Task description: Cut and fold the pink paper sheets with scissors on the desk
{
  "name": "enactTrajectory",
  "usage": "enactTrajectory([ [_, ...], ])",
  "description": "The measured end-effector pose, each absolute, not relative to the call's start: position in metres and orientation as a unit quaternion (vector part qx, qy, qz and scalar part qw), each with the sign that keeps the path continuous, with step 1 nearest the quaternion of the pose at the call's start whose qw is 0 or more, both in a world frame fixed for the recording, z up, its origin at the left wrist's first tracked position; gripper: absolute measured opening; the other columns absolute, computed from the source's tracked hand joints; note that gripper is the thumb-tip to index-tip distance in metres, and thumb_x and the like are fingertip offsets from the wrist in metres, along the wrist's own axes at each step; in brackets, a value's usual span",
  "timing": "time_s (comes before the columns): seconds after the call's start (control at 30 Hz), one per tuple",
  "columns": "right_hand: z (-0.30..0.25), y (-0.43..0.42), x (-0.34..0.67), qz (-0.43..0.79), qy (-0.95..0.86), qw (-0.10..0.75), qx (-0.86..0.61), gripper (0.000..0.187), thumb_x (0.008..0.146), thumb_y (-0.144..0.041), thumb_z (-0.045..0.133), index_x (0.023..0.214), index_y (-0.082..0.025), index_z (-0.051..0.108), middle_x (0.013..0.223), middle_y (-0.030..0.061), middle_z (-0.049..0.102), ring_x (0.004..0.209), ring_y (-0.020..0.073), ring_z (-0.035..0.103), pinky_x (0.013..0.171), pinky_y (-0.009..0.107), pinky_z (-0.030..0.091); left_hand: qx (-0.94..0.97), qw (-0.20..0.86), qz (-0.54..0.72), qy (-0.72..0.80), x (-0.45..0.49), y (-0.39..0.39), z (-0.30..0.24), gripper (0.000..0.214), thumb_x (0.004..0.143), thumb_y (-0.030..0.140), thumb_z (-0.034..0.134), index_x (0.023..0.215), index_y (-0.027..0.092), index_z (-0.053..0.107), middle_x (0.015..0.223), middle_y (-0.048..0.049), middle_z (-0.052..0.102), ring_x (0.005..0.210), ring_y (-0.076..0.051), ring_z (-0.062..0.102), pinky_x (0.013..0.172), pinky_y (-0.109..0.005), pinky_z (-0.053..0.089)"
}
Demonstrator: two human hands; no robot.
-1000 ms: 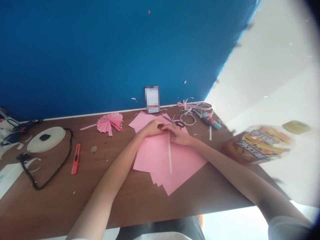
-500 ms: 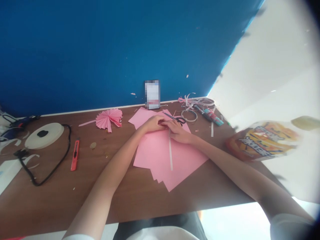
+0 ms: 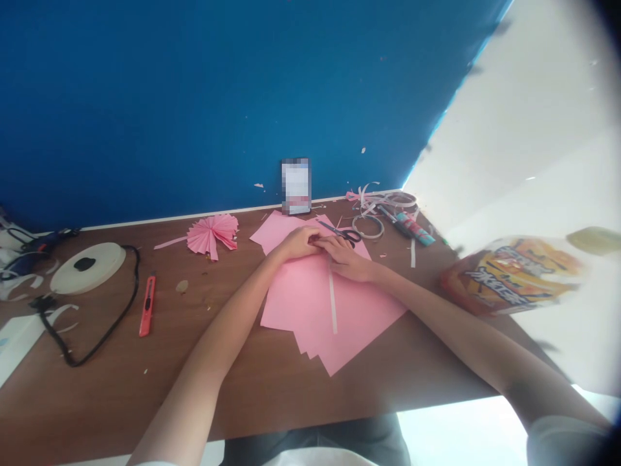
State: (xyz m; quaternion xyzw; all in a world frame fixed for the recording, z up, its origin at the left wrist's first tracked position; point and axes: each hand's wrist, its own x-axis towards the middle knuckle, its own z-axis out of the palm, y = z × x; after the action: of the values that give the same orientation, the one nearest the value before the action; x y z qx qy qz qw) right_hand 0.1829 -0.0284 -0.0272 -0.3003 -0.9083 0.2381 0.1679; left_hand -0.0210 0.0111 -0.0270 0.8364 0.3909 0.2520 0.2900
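Both hands meet over a loose pile of pink paper sheets (image 3: 310, 304) on the table. The fingers of my left hand (image 3: 301, 243) are curled closed against those of my right; what is between them is hidden. My right hand (image 3: 347, 257) is closed too, its fingers bent toward the left fingertips. From under it a narrow pale strip (image 3: 333, 304) runs down across the top sheet toward me. Dark-handled scissors (image 3: 347, 234) lie just beyond my right hand, on the far edge of the sheets.
At left are a pleated pink paper fan (image 3: 212, 234), a red box cutter (image 3: 147, 305), a white disc (image 3: 87, 268) and a black cable (image 3: 135, 278). A phone (image 3: 296, 186) leans on the blue wall. At right are a tape roll (image 3: 368, 226), a patterned tube (image 3: 415, 228) and a drink bottle (image 3: 514, 275).
The camera view has shifted slightly, so everything sits a little lower. Both hands stay together over the pink sheets, with hardly any movement of the fingers.
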Motion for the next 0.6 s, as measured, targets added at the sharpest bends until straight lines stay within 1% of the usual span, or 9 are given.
enactTrajectory([
  [0.17, -0.0241, -0.0247, 0.1854, 0.287, -0.888, 0.17, -0.317, 0.07, 0.07, -0.012, 0.041, 0.139, -0.022, 0.035, 0.138, 0.0101, 0.04, 0.129, 0.0283, 0.028, 0.109, 0.053, 0.02, 0.84, 0.293, 0.249, 0.382, -0.0205, 0.0112, -0.0268, 0.013, 0.071, 0.028, 0.058, 0.072, 0.016, 0.054, 0.072, -0.0003, 0.055, 0.067, -0.013, 0.048, 0.06, -0.026, 0.035],
  [0.23, -0.0244, -0.025, 0.1854, 0.285, -0.889, 0.174, -0.313, 0.07, 0.071, -0.013, 0.042, 0.14, -0.023, 0.035, 0.139, 0.0094, 0.039, 0.129, 0.0284, 0.028, 0.109, 0.054, 0.02, 0.838, 0.294, 0.249, 0.387, -0.0208, 0.0117, -0.0282, 0.011, 0.071, 0.026, 0.058, 0.074, 0.016, 0.055, 0.073, -0.0005, 0.056, 0.067, -0.014, 0.049, 0.06, -0.026, 0.035],
  [0.4, -0.0249, -0.0282, 0.1839, 0.26, -0.903, 0.176, -0.293, 0.075, 0.07, -0.013, 0.045, 0.143, -0.025, 0.032, 0.141, 0.0086, 0.039, 0.131, 0.0293, 0.027, 0.109, 0.054, 0.02, 0.836, 0.298, 0.254, 0.385, -0.0222, 0.012, -0.0301, 0.009, 0.07, 0.022, 0.055, 0.077, 0.016, 0.057, 0.075, -0.0008, 0.058, 0.068, -0.014, 0.05, 0.06, -0.026, 0.035],
  [0.6, -0.0226, -0.0248, 0.1869, 0.3, -0.889, 0.166, -0.302, 0.075, 0.07, -0.015, 0.046, 0.143, -0.026, 0.032, 0.142, 0.0083, 0.038, 0.131, 0.0298, 0.027, 0.11, 0.055, 0.019, 0.835, 0.298, 0.249, 0.389, -0.0213, 0.0119, -0.0289, 0.007, 0.07, 0.022, 0.057, 0.074, 0.017, 0.054, 0.072, -0.0002, 0.055, 0.066, -0.014, 0.048, 0.06, -0.026, 0.035],
])
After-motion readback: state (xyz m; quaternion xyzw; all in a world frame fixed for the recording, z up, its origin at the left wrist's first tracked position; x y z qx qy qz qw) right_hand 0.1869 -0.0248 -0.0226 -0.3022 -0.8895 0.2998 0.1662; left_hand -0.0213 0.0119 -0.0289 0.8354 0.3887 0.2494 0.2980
